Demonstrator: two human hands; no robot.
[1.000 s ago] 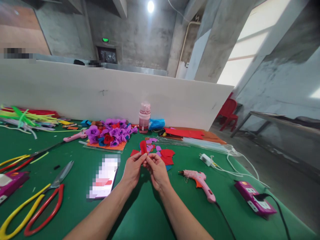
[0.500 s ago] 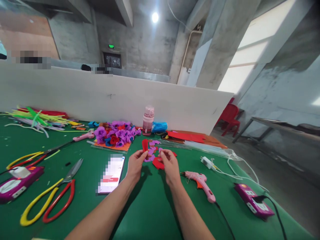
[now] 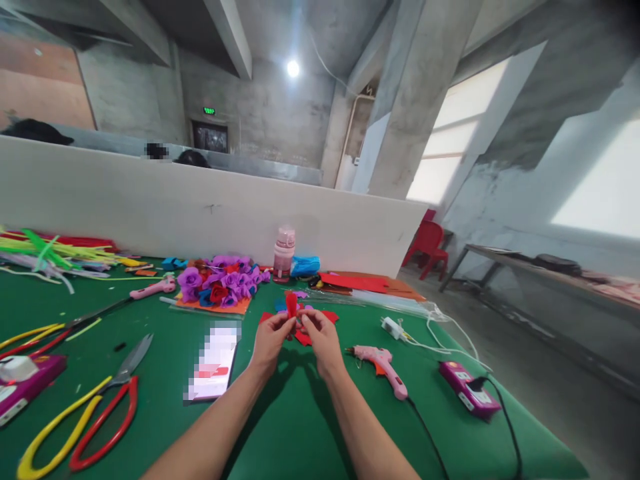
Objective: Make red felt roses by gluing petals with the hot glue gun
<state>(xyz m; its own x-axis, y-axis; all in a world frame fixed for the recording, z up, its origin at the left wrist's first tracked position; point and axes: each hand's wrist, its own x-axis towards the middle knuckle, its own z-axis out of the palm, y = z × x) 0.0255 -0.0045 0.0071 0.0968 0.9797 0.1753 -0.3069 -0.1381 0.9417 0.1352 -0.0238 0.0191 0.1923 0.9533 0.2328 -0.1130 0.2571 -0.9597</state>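
Note:
My left hand (image 3: 271, 337) is closed in a pinch on a red paper petal (image 3: 291, 302), which stands upright above the fingertips. Close against it, my right hand (image 3: 321, 339) is also pinched, its fingertips by the lower part of the petal. Whatever lies between the right fingertips is too small to make out. Behind and below the hands, red paper pieces (image 3: 329, 316) lie on the green table, with purple and blue bits partly hidden by the fingers.
A pink glue gun (image 3: 383, 363) lies right of my hands, its cord running forward. Left are a phone (image 3: 216, 363) and large scissors (image 3: 125, 373). Purple and red paper flowers (image 3: 225, 280), a pink bottle (image 3: 284, 255) and a white partition (image 3: 210, 207) stand behind. A purple power strip (image 3: 469, 389) sits right.
My right hand has come left to meet my left hand at the red petal; the two were apart before. The view has turned slightly right and up.

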